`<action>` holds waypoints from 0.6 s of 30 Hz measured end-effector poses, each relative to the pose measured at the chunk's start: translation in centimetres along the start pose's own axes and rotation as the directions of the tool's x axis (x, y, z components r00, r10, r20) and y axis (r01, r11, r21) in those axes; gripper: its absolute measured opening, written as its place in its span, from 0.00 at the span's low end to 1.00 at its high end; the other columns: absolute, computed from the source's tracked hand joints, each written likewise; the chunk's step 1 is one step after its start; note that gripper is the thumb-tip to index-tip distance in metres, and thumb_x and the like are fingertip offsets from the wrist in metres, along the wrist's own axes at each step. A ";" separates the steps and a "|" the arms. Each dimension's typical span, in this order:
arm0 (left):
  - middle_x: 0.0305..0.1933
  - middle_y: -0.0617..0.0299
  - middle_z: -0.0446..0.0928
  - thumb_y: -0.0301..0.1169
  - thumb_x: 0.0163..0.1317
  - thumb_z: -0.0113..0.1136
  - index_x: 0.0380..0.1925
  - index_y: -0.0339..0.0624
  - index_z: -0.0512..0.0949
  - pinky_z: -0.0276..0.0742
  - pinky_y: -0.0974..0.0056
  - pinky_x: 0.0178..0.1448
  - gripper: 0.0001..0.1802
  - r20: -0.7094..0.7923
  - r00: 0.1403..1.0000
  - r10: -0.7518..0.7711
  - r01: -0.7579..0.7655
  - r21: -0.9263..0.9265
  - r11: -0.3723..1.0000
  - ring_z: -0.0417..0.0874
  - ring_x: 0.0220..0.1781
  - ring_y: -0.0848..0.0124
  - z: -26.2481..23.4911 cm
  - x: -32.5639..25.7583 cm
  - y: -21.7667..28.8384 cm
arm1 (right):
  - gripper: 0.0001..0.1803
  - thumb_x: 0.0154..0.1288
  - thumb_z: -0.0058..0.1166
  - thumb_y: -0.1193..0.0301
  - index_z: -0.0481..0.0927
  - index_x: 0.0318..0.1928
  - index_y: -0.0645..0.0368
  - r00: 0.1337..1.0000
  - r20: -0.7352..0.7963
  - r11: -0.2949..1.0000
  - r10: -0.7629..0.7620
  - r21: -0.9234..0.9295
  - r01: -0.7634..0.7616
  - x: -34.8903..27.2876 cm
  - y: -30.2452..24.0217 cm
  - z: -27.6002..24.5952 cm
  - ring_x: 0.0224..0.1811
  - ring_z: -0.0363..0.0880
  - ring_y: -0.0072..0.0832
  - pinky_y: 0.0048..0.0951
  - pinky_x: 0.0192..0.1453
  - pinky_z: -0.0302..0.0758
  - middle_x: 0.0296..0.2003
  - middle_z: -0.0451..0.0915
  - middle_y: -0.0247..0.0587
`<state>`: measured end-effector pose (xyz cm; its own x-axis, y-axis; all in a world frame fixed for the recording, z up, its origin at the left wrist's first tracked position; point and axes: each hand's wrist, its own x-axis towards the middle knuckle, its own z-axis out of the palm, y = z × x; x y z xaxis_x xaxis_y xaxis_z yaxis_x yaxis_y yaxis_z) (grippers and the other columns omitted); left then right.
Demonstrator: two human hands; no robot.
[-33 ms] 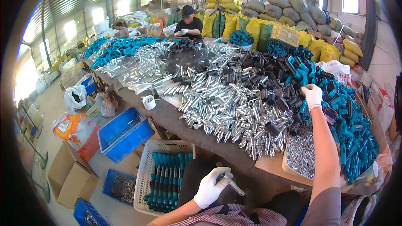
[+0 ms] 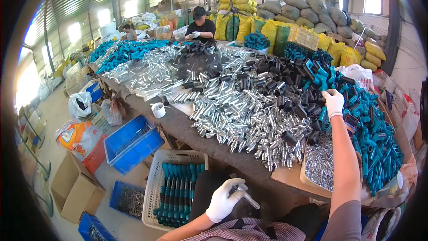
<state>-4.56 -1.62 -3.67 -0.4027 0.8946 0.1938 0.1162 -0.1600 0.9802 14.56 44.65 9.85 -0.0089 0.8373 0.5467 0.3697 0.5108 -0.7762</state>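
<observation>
My left hand [image 2: 224,200], in a white glove, is held low in front of my lap. Its fingers are curled round a slim silver metal part [image 2: 252,201], whose end sticks out to the right; a dark bit shows within the curl. Stretched out to the right, my gloved right hand [image 2: 333,103] is at the border between black cylindrical sleeves [image 2: 292,73] and teal plastic housings [image 2: 374,138]. Its fingertips are drawn together; what they grip, if anything, is hidden. Heaped silver metal parts [image 2: 249,116] cover the table left of that hand.
A tray of small metal pieces [image 2: 319,165] sits below my right forearm. Beside my lap, a cream crate [image 2: 149,196] holds several teal-and-black tools. Blue bins [image 2: 133,145] and a cardboard box [image 2: 73,187] stand at left. Across the table is another person [image 2: 203,27].
My right hand has shifted very slightly to the right. My left hand keeps its hold on the silver part.
</observation>
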 end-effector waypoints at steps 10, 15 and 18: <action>0.47 0.52 0.78 0.48 0.71 0.59 0.65 0.28 0.66 0.78 0.70 0.34 0.36 -0.322 0.943 0.078 -0.206 -0.385 0.899 0.81 0.35 0.70 -1.8 2.1 0.1 | 0.23 0.61 0.58 0.76 0.76 0.57 0.71 0.829 0.537 0.774 0.152 0.457 -0.438 -26.1 -11.1 -4.0 0.41 0.86 0.31 0.30 0.47 0.83 0.45 0.84 0.50; 0.51 0.55 0.77 0.47 0.74 0.55 0.69 0.32 0.64 0.77 0.70 0.38 0.34 -0.298 0.954 0.025 -0.137 -0.362 0.922 0.82 0.42 0.70 -0.3 2.1 1.6 | 0.20 0.64 0.59 0.77 0.76 0.56 0.72 0.768 0.556 0.498 0.318 0.591 -0.634 -35.8 -8.2 -5.8 0.47 0.86 0.32 0.33 0.52 0.84 0.49 0.83 0.49; 0.52 0.55 0.77 0.47 0.73 0.56 0.69 0.32 0.64 0.77 0.69 0.38 0.35 -0.238 0.971 0.001 -0.086 -0.346 0.934 0.83 0.44 0.69 0.9 1.8 1.3 | 0.21 0.64 0.60 0.77 0.76 0.56 0.72 0.781 0.496 0.487 0.379 0.611 -0.624 -37.2 -7.7 -7.2 0.47 0.86 0.32 0.32 0.52 0.84 0.51 0.83 0.49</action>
<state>-4.34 0.15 -2.13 -0.6068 0.7696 0.1988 -0.1712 -0.3708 0.9128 18.71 8.16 -2.25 -0.3278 0.9445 -0.0231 -0.3816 -0.1547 -0.9113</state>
